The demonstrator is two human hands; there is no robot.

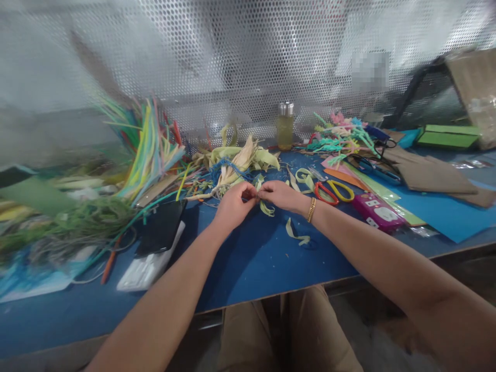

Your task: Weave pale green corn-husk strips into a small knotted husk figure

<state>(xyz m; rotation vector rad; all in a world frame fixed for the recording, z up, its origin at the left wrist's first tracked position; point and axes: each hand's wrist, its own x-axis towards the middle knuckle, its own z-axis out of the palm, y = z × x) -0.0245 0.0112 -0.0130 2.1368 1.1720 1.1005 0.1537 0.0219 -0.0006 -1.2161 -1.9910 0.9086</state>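
My left hand (236,204) and my right hand (282,195) meet above the blue tabletop (248,268), fingertips pinched together. Between them is a small pale-green strip of corn husk (267,209), its curled end hanging below the right fingers. How the strip is folded or tied there is too small to tell. Just behind the hands lies a heap of dried corn husks (248,155) with blue string (225,168) across it. A loose husk scrap (296,235) rests below my right wrist. Scissors with red and yellow handles (341,190) lie to the right.
At left are colourful pipe cleaners (145,150), green yarn (93,217) and a black phone (160,227) on a white pack. A lidded bottle (285,129) stands at the back. Rightward are a magenta pack (377,212), blue paper (437,212), cardboard (434,173) and a green box (448,136).
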